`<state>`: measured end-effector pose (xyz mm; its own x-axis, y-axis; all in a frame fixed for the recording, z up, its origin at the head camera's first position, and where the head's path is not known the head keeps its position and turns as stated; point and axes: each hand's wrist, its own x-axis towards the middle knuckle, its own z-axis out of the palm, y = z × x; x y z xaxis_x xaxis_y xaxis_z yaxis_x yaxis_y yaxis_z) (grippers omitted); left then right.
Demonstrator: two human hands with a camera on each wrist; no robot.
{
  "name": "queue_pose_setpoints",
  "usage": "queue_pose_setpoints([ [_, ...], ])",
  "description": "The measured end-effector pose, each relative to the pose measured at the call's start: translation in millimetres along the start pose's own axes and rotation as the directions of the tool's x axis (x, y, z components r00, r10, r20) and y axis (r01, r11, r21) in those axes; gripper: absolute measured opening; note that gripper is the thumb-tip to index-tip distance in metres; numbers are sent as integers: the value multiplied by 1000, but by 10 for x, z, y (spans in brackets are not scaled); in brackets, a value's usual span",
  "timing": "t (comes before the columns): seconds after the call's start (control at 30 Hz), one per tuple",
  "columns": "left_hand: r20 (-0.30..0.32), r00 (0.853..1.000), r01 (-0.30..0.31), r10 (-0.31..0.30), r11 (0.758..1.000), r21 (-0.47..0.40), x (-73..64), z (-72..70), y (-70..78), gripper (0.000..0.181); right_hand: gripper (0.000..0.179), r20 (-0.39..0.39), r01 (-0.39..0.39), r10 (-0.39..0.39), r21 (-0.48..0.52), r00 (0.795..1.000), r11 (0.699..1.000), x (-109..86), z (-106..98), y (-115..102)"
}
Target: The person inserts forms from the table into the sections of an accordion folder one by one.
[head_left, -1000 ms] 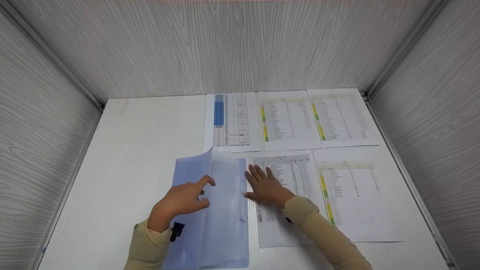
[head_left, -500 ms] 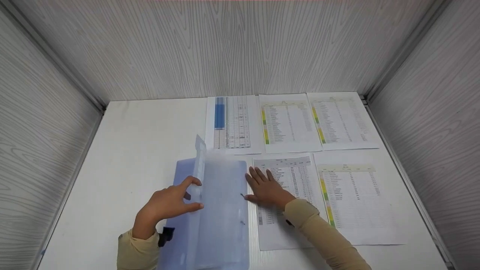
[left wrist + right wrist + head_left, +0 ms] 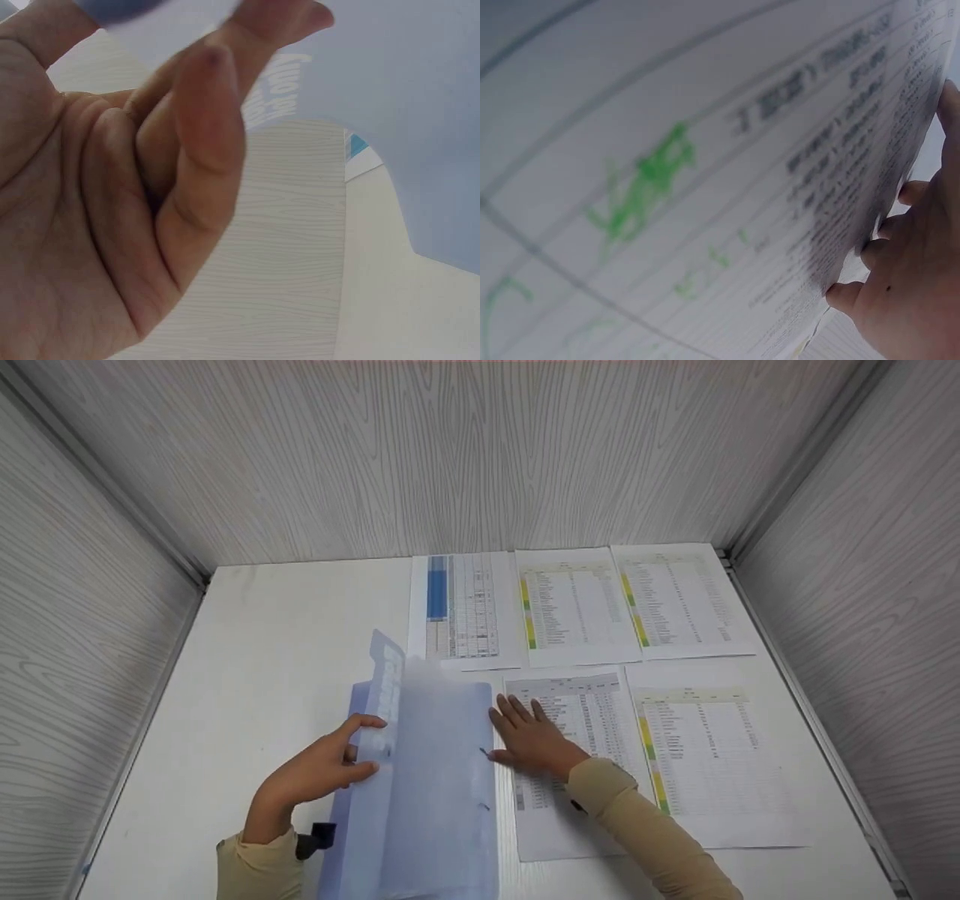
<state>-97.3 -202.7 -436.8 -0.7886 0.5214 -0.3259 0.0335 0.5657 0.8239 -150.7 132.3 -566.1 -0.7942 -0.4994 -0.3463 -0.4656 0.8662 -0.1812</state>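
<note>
A translucent blue plastic folder (image 3: 442,780) lies at the front middle of the table, its cover (image 3: 385,690) lifted and leaning to the left. My left hand (image 3: 315,769) pinches the edge of that cover between thumb and fingers. White lettering on the blue plastic (image 3: 375,67) shows past the fingers in the left wrist view. To the right of the folder, my right hand (image 3: 534,740) rests flat with fingers spread on a printed sheet (image 3: 562,829). Green marks show on this sheet (image 3: 742,187) in the right wrist view.
A sheet with a blue block (image 3: 469,607) and two with yellow-green strips (image 3: 577,607) line the back of the table. Another such sheet (image 3: 712,765) lies at the right. Wood-grain panels (image 3: 465,457) enclose the back and sides.
My left hand has moved left, drawing the folder's cover with it from over the folder towards the left. The right hand has stayed in place on the sheet.
</note>
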Motion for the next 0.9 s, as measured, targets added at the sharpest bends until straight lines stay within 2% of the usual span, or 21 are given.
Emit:
queue_pose_setpoints([
  [0.2, 0, 999, -35, 35, 994, -106, 3, -25, -118, 61, 81, 8, -6, 6, -27, 1000, 1000, -5, -20, 8],
  [0.3, 9, 998, -52, 55, 983, -178, -2, -41, -178, 64, 82, -3, -2, 2, -50, 1000, 999, 5, -3, 8],
  [0.4, 20, 996, -79, 88, 960, -269, 9, -62, -258, 66, 83, -16, -9, 8, -67, 1000, 998, 20, 3, 6],
  [0.57, 20, 987, -140, 162, 901, -412, 45, -85, -426, 68, 82, -23, -25, 24, -63, 999, 998, 34, -11, -16],
  [0.7, -7, 986, -151, 165, 882, -446, 44, -29, -501, 70, 83, -9, -30, 30, -52, 1000, 998, 16, -8, -35],
  [0.9, -19, 986, -158, 169, 868, -470, 69, 41, -505, 71, 83, -9, -33, 33, -122, 999, 992, 3, -34, -90],
])
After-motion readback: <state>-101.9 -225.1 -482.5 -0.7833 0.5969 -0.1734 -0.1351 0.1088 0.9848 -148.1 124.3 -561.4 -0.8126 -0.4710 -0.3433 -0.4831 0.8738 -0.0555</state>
